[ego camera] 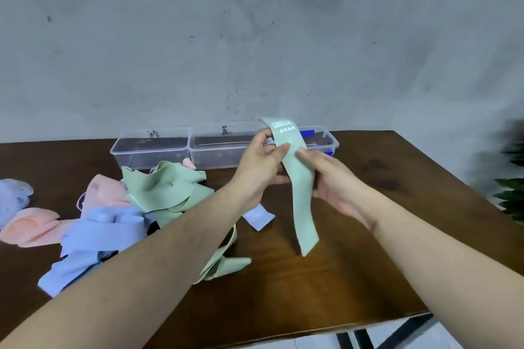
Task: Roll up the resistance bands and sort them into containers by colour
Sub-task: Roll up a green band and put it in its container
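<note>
Mostly the work lies ahead of me, as far as I can judge: the two clear plastic containers I can see into, the left-hand one (pixel 150 147) and the middle one (pixel 219 144), each with a handwritten mark on its back wall, look empty, and a third clear container (pixel 326 140) at the right end of the row is partly hidden behind what I hold, with something blue showing in it. None of the bands in sight is rolled. On the dark brown wooden table (pixel 368 249), to my left, lies a loose tangled heap of flat stretchy bands: pale green ones (pixel 167 190) on top and toward me, soft pink ones (pixel 105 193) behind and to the far left, and light blue ones (pixel 105 229) nearest me.

I hold one long flat pale green resistance band (pixel 300 187) up above the table, in front of the containers. My left hand (pixel 262 163) pinches it near its printed upper end, thumb on the front and fingers curled behind. My right hand (pixel 330 178) pinches the band's right edge just below, thumb tip on the front face, the other fingers curved behind it. From there the band hangs straight down between my wrists, its free lower end dangling above the table
</note>
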A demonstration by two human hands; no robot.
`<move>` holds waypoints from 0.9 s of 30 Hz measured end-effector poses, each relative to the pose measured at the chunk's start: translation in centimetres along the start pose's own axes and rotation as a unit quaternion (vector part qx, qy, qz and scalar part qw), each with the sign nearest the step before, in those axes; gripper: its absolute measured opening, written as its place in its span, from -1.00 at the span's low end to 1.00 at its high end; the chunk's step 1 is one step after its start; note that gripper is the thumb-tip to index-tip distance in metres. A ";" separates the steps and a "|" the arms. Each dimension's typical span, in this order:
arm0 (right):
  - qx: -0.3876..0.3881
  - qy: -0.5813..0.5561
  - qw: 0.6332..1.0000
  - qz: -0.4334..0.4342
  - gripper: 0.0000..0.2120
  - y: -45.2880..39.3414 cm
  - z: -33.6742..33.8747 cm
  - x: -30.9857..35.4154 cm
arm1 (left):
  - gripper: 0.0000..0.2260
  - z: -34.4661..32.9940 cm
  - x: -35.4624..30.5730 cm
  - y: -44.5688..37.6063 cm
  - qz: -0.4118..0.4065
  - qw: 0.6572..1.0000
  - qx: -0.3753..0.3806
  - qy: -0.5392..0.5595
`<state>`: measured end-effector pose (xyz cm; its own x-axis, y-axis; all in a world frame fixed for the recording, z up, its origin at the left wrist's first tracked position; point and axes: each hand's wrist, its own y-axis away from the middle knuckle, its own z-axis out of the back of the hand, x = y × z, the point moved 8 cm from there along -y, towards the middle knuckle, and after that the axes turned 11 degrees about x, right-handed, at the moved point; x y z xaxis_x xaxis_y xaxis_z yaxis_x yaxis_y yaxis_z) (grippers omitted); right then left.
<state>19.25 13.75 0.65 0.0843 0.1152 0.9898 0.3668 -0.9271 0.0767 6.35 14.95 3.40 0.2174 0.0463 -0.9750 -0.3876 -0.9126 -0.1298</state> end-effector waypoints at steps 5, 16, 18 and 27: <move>-0.053 0.044 0.998 0.004 -0.59 1.8 0.7 0.5 | -0.90 -0.4 0.2 0.2 0.028 0.999 -0.022 0.029; 0.002 0.067 0.978 -0.198 -0.65 7.1 1.5 -2.4 | -0.79 -2.0 7.3 0.3 0.132 0.969 -0.074 0.197; 0.021 0.069 0.969 -0.236 -0.67 8.4 1.6 -3.2 | -0.75 -1.8 8.3 -0.2 0.160 0.960 -0.107 0.205; -0.023 0.098 0.956 -0.277 -0.77 10.1 5.3 -7.3 | -0.62 -3.0 11.5 -1.9 0.246 0.953 -0.081 0.156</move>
<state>27.30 5.43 -6.43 -0.2877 0.5284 0.7988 0.2630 -0.7584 0.5964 12.31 16.00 -6.97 0.3104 -0.5038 -0.8061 -0.3728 -0.8446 0.3843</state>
